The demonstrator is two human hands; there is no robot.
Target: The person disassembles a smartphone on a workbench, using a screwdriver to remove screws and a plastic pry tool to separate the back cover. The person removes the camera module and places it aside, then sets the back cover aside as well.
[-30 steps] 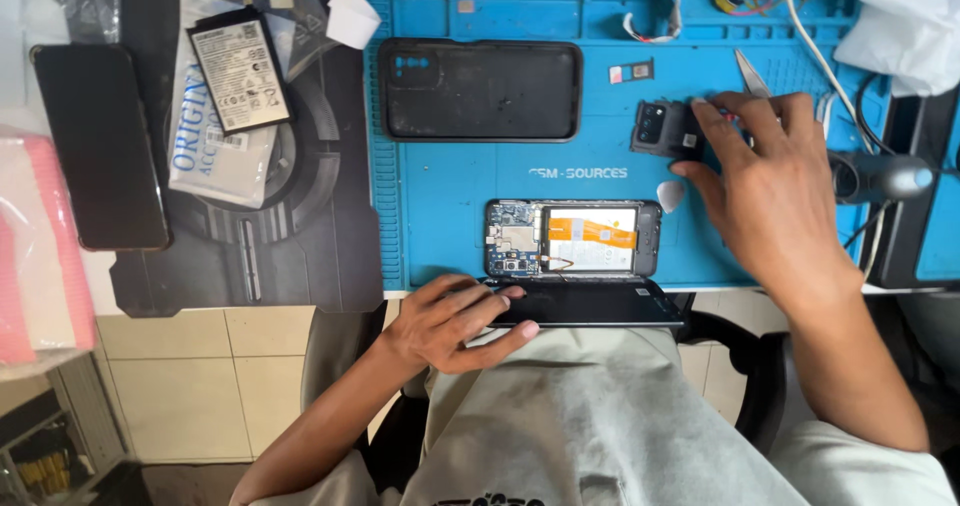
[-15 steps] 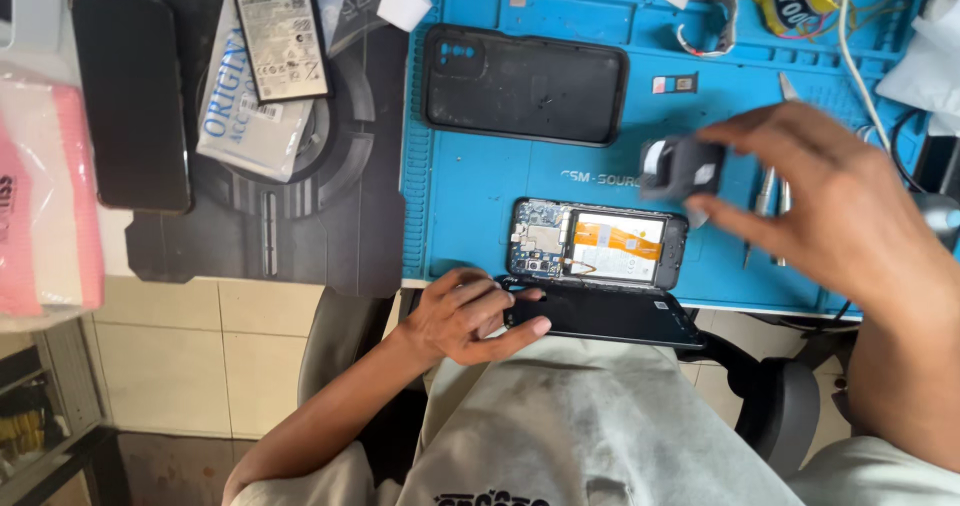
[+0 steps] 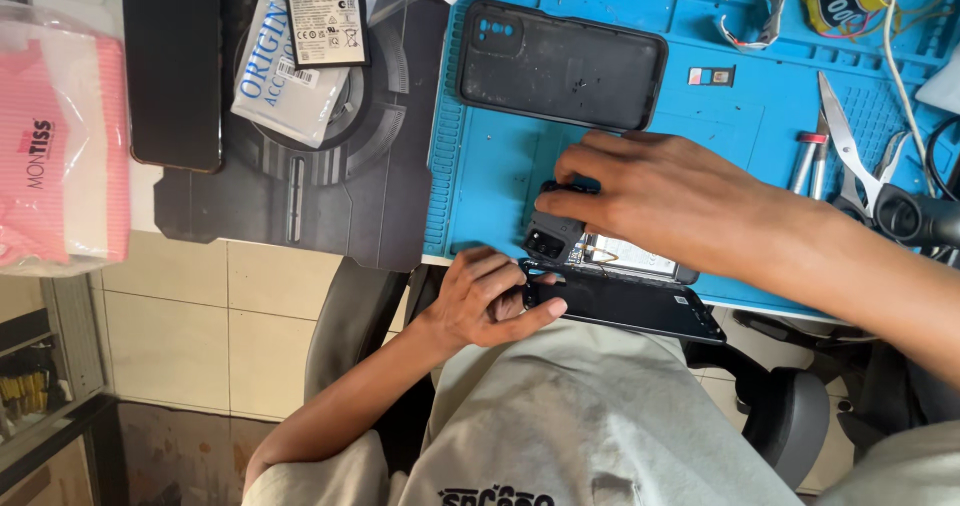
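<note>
While the opened phone (image 3: 625, 261) lies at the near edge of the blue mat (image 3: 490, 166), the right hand (image 3: 660, 201) presses a small dark part (image 3: 553, 236) onto its left end, fingers clamped on it. The left hand (image 3: 490, 301) steadies the detached dark panel (image 3: 620, 306) just beside the phone on the near side, fingers closed on its left edge. Judgement: the part is being seated on the phone body; it calls for careful alignment and light, even pressure. A black back cover (image 3: 560, 66) lies farther off; tweezers (image 3: 850, 151) lie to the right.
</note>
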